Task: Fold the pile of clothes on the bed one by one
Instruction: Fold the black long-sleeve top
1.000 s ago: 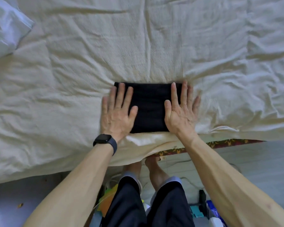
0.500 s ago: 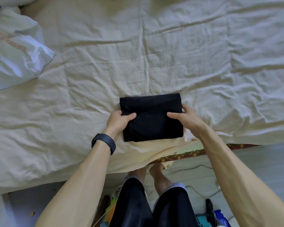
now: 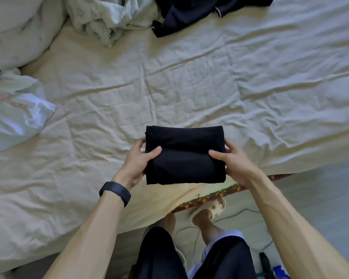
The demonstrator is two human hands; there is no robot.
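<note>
A person standing at the near edge of a bed [image 3: 189, 87] holds a folded black garment [image 3: 184, 156] between both hands. The left hand [image 3: 137, 164] grips its left side and the right hand [image 3: 233, 164] its right side, each with the thumb on top and the fingers curled underneath. The bundle, a compact rectangle, sits over the rumpled cream sheet close to the bed's edge. At the far side of the bed lie unfolded clothes: a crumpled pale green shirt [image 3: 109, 19] and, just beside it, a dark navy garment [image 3: 189, 11]. Pillows [image 3: 14, 109] rest at the left. A black wristband [image 3: 115, 193] circles the left wrist.
</note>
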